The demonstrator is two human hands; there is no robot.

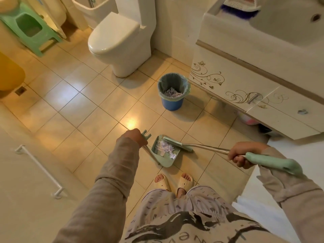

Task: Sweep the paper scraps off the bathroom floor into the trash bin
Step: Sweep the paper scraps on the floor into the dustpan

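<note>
A green dustpan [166,161] sits on the tiled floor just ahead of my feet, holding a heap of white paper scraps [165,149]. My left hand [135,139] grips the top of its long handle. My right hand [242,155] grips the broom's metal shaft, just below its green grip. The broom head [178,144] lies across the dustpan's far edge, touching the scraps. A blue trash bin [172,101] with a grey liner stands farther ahead, and more paper scraps [172,93] lie inside it.
A white toilet [119,41] stands behind the bin. A sink cabinet [245,88] runs along the right. At the far left are a green stool [29,27] and a yellow object [9,72]. A floor drain [20,90] sits at left.
</note>
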